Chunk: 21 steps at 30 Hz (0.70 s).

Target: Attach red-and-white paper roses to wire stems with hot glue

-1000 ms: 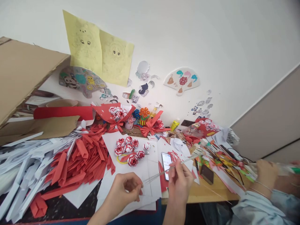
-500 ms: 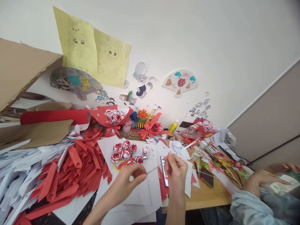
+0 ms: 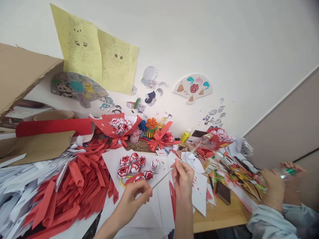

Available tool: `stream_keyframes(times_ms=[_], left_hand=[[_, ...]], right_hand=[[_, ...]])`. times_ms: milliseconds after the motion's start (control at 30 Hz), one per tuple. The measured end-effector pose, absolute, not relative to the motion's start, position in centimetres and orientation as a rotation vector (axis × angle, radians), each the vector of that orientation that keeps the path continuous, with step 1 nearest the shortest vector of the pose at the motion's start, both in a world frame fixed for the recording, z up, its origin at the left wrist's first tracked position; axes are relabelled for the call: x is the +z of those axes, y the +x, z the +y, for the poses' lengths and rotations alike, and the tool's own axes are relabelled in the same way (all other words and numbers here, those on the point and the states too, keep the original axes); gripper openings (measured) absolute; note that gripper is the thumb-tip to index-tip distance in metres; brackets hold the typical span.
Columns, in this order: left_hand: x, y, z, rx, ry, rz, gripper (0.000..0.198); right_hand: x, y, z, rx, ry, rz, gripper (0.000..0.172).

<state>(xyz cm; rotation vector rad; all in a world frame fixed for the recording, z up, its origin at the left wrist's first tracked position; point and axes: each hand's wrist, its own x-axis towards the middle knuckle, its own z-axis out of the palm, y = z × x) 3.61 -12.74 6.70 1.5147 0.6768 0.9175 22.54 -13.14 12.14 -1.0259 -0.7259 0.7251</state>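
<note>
My left hand (image 3: 136, 197) pinches the lower end of a thin grey stick (image 3: 162, 178) between thumb and fingers. The stick slants up to my right hand (image 3: 183, 177), whose fingertips are closed on its upper end. A small bit of red (image 3: 173, 164) shows at those fingertips; what it is I cannot make out. Just beyond my left hand, several red-and-white paper flowers (image 3: 134, 166) lie on white paper sheets (image 3: 147, 212). A single paler flower (image 3: 155, 163) sits apart from them. Scissors with a yellow handle (image 3: 122, 182) are partly hidden by red paper.
Folded red strips (image 3: 72, 186) and white strips (image 3: 17, 189) are heaped at left, below a cardboard box (image 3: 25, 73). Wrapped bouquets (image 3: 121, 127) stand against the wall. Tools and scraps (image 3: 239, 169) crowd the right side, where another person's hands (image 3: 274, 182) hold a green-topped container.
The stick now slants more steeply, with my left hand slightly lower. My right hand has shifted a little left. The other person's hands have moved up with the container.
</note>
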Motion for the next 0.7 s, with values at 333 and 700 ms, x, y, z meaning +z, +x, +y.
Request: stream_keyframes(times_ms=[333, 700], left_hand=[[7.1, 1.2, -10.5, 1.017, 1.835, 0.977, 0.042], [-2.2, 8.7, -19.2, 0.763, 2.401, 0.417, 0.053]], right_hand=[[12.1, 24.7, -12.1, 0.522, -1.260, -1.050, 0.047], [10.9, 26.5, -13.4, 0.496, -1.433, -1.203, 0.047]])
